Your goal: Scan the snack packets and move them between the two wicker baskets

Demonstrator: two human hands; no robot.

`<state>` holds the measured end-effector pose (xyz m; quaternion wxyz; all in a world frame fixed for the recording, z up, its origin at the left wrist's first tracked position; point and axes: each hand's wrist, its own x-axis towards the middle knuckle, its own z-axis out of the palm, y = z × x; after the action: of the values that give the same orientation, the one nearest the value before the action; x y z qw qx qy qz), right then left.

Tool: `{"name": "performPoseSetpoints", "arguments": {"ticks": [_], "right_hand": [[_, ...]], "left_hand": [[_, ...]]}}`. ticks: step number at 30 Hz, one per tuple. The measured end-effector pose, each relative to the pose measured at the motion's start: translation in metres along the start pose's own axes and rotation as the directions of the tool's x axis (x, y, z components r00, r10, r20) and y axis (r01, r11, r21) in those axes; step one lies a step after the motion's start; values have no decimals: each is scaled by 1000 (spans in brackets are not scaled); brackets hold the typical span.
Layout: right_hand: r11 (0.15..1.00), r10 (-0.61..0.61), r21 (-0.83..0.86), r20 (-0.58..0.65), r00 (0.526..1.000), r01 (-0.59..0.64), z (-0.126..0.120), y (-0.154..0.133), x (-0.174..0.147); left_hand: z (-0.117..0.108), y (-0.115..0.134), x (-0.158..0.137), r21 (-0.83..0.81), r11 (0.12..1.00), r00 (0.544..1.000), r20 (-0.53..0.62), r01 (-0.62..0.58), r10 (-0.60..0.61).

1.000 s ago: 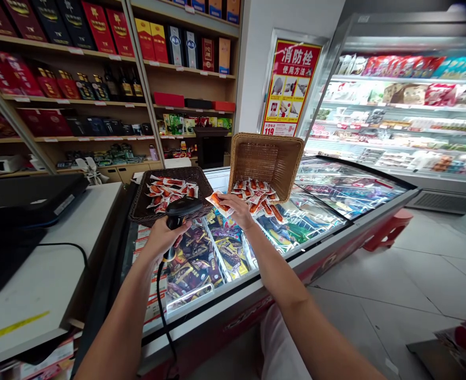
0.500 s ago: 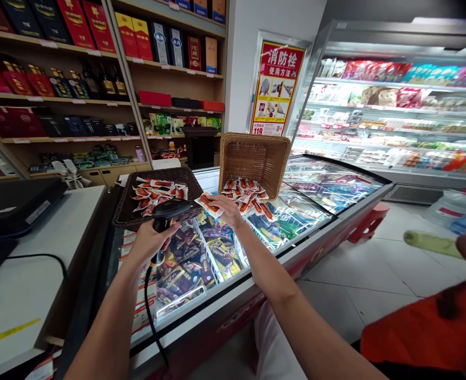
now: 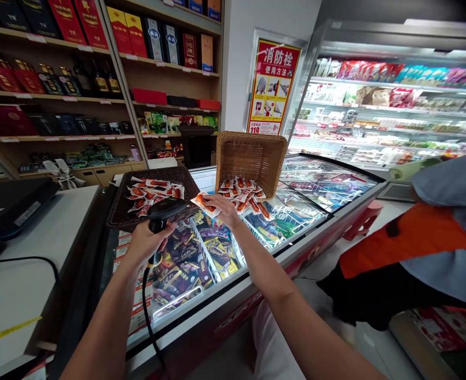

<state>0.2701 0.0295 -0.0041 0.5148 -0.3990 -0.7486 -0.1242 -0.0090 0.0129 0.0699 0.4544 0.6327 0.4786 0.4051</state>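
My left hand [image 3: 148, 244] is wrapped around the handle of a black barcode scanner [image 3: 166, 209], whose cord hangs down over the freezer's edge. The scanner's head points right, toward the wrapped sausage [image 3: 206, 205] that my right hand [image 3: 224, 209] grips from above. A dark brown wicker basket [image 3: 116, 208] lies behind the scanner, with several wrapped sausages [image 3: 153, 191] inside. Behind my right hand a tan wicker basket [image 3: 252, 153] is tipped on its side, its opening facing me. More wrapped sausages [image 3: 245, 196] lie heaped at its mouth and spill onto the glass.
Both baskets rest on a glass-topped chest freezer [image 3: 296, 224] full of packaged goods. A white counter [image 3: 30, 274] borders it on the left. At right, a person in an orange vest [image 3: 407, 237] bends close by. Shelves of boxes [image 3: 153, 95] and a lit display fridge [image 3: 391, 105] stand behind.
The person in the orange vest has come further into view at the right, covering the water bottles. My hands keep nearly the same hold, and the view has shifted slightly.
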Motion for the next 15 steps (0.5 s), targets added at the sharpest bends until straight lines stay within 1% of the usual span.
{"name": "performPoseSetpoints", "arguments": {"ticks": [3, 6, 11, 15], "right_hand": [[1000, -7, 7, -28, 1000, 7, 1, 0, -1], [999, -32, 42, -52, 998, 34, 0, 1, -1], [997, -42, 59, -34, 999, 44, -2, 1, -3], [997, -49, 62, -41, 998, 51, -4, -4, -3]], "left_hand": [[-1, -4, 3, 4, 1000, 999, 39, 12, -12], [-5, -8, 6, 30, 999, 998, 53, 25, -26], [-8, -8, 6, 41, 998, 995, 79, 52, -55], [-7, -4, -1, 62, 997, 993, 105, 42, -48]]}}
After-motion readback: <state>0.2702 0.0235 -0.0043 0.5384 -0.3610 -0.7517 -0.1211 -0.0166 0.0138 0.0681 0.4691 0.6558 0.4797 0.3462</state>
